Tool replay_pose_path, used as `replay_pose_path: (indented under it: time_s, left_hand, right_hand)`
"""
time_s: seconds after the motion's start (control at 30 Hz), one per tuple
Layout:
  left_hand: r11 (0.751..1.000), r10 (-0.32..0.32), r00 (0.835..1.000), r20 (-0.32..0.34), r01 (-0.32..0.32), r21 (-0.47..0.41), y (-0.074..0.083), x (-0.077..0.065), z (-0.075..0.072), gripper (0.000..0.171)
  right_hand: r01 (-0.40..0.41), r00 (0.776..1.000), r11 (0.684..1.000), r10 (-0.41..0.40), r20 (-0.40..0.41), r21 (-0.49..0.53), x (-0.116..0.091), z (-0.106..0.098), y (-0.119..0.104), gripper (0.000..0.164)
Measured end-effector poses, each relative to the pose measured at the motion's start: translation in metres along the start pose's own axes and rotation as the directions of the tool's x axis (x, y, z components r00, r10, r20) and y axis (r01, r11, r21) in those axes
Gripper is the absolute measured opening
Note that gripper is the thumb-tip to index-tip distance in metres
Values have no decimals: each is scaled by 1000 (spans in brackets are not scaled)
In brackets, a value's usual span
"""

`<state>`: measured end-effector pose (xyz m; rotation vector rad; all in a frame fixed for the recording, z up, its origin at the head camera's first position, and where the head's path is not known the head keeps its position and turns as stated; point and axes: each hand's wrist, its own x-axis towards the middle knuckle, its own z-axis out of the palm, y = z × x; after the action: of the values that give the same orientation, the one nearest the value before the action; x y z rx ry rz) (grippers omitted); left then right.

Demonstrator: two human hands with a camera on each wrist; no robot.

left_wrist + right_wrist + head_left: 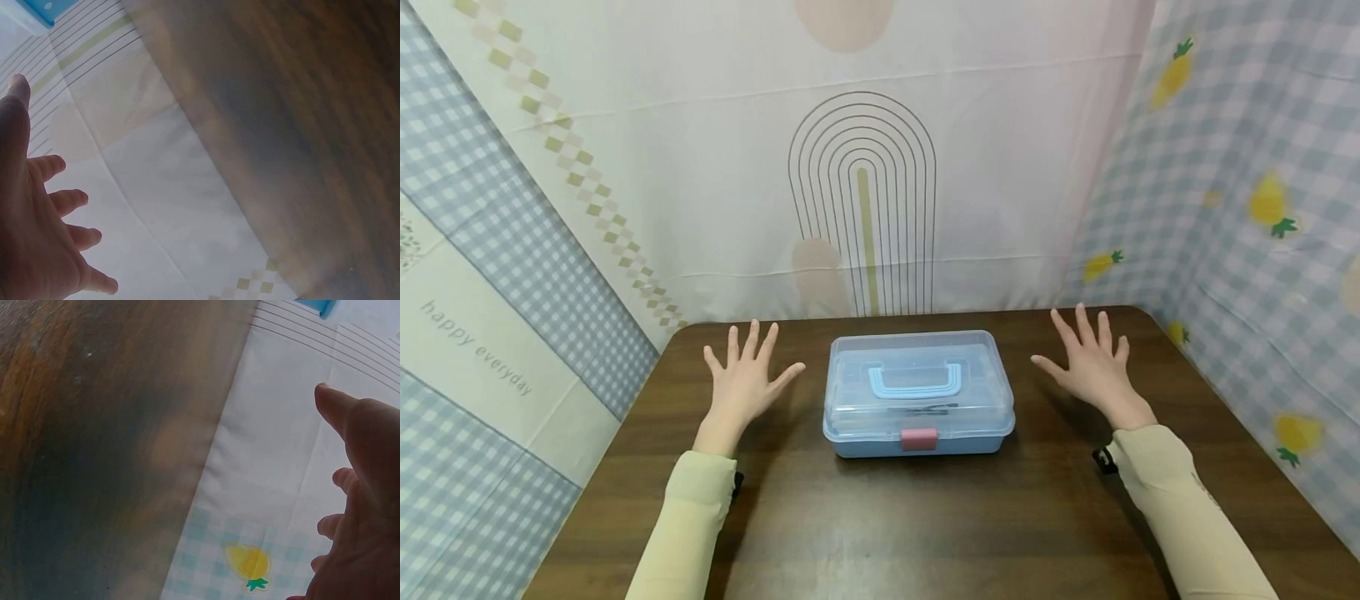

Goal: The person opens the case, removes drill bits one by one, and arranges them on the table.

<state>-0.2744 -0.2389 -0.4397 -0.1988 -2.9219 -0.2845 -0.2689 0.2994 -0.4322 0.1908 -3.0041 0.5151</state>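
Observation:
A blue plastic storage box point(917, 446) with a clear lid stands between the two hands on the table. Its lid is closed, with a light blue carrying handle point(916, 392) folded flat on top and a pink latch point(919, 439) at the front. Some dark, thin items show faintly through the lid. To the left of the box, the left hand point(741, 383) is held with fingers spread, apart from it. The right hand point(1093, 371) is spread likewise on the other side. Both hold nothing. In each wrist view a blue corner of the box point(40, 12) shows at the top edge.
The brown wooden table point(880, 525) ends at a patterned white cloth point(1000, 167) hanging behind it. Checked cloth with yellow fruit prints point(1262, 292) hangs along the right side, and blue checked cloth point(512, 208) along the left.

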Motion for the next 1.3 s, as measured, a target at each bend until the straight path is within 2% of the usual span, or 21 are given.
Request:
replay_pose_path:
  time_s: [0.23, 0.4, 0.5, 0.6, 0.73, 0.8, 0.97, 1.13, 1.3]
  left_hand:
    - [1000, -1, 1000, 0, 1, -3, -2, 0, 2, 95]
    - [1000, 4, 1000, -13, -4, -4, -2, 0, 0, 95]
    - [1000, 9, 1000, -16, -9, -4, -2, -2, -1, 94]
    - [1000, 27, 999, -17, -27, 0, 0, -6, 0, 94]
    - [998, 68, 997, -26, -68, 7, 8, -7, -2, 93]
    - [996, 89, 995, -34, -89, 1, 13, -7, -4, 92]
    - [990, 136, 990, -34, -137, -31, 24, -7, -12, 89]
    - [976, 207, 978, -22, -208, -67, 35, -9, -20, 85]
    - [954, 288, 957, -37, -290, -71, 45, -12, -25, 84]
  right_hand:
    - [-9, 1000, 1000, 8, 29, 21, 0, 5, 7, 92]
    - [-13, 999, 997, 10, 38, 71, -3, 4, 9, 91]
    - [-9, 996, 990, -3, 85, 140, -10, 4, 10, 90]
    - [-20, 985, 973, -21, 173, 231, -20, 7, 9, 90]
    - [-74, 958, 949, -17, 286, 306, -38, 13, 4, 91]
    - [-93, 948, 941, -15, 317, 324, -46, 14, 0, 91]
    - [-94, 941, 930, -34, 337, 355, -61, 17, -13, 86]
    - [-65, 938, 932, -65, 341, 356, -71, 17, -26, 76]
    - [-87, 911, 900, -102, 400, 427, -80, 14, -37, 63]
